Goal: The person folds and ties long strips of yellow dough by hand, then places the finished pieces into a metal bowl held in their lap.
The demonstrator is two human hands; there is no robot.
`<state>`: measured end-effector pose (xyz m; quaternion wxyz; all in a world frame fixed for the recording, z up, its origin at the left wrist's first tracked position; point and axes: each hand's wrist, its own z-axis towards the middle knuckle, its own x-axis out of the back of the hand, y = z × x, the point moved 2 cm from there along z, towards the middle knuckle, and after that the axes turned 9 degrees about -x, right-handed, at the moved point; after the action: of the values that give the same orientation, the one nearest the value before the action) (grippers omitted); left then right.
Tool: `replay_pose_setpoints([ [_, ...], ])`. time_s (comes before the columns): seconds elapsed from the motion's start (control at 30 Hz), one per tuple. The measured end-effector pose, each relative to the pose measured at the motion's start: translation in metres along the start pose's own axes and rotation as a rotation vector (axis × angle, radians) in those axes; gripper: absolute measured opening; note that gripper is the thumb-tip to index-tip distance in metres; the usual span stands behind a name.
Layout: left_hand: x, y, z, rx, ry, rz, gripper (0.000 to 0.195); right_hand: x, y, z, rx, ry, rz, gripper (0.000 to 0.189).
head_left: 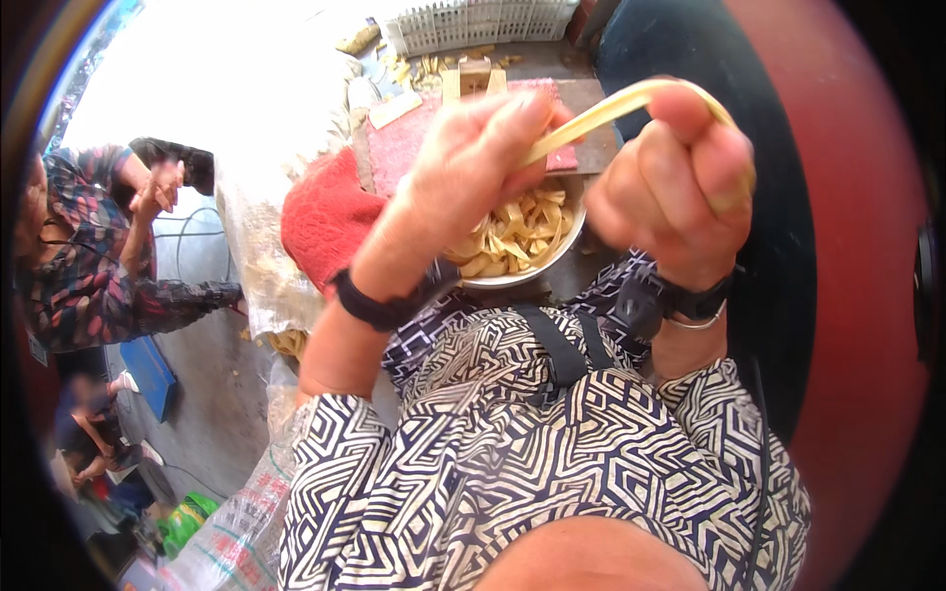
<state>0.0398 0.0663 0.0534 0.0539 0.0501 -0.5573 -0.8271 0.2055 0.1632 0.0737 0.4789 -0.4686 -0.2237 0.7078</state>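
A pale yellow, flat fibrous strip (pixel 602 117) stretches between my two hands, raised above my lap. My left hand (pixel 480 151) grips its lower end. Over the bent index finger of my right hand (pixel 676 173) the strip curves, then runs down along the outer side of that fist. Both hands are a little blurred. Beneath them is a white-rimmed bowl (pixel 517 281) full of similar curled strips (pixel 525 229); my left hand hides part of it. A red cloth (pixel 332 214) lies just left of my left forearm.
Beyond the bowl, a small wooden stand (pixel 474 77) rests on a pink cloth (pixel 403 144). A white plastic crate (pixel 480 26) stands behind loose yellow pieces (pixel 429 70). Two other people sit at left, near a blue board (pixel 148 377). A woven sack (pixel 244 517) lies at lower left.
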Motion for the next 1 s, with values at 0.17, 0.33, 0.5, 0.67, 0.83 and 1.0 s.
replay_pose_setpoints([
  [0.17,-0.047,-0.07,-0.059,0.361,0.083,-0.431,0.032,0.038,0.063,-0.037,-0.177,0.707,-1.399,0.027],
  [0.33,-0.037,-0.09,-0.073,0.435,0.155,-0.536,0.042,0.037,0.084,-0.058,-0.246,0.793,-1.346,0.029],
  [0.5,-0.026,-0.074,-0.058,0.594,0.143,-0.603,0.047,0.039,0.081,-0.063,-0.312,0.776,-1.053,0.028],
  [0.67,-0.038,-0.084,-0.061,0.505,0.058,-0.632,0.026,0.039,0.075,-0.058,-0.385,0.786,-1.439,0.024],
  [0.83,-0.047,-0.106,-0.075,0.441,0.234,-0.656,0.013,0.033,0.088,-0.05,-0.13,0.82,-1.509,0.014],
  [1.0,-0.029,-0.104,-0.068,-0.153,0.08,0.641,0.009,0.054,0.106,-0.072,-0.219,0.86,-1.247,0.015],
])
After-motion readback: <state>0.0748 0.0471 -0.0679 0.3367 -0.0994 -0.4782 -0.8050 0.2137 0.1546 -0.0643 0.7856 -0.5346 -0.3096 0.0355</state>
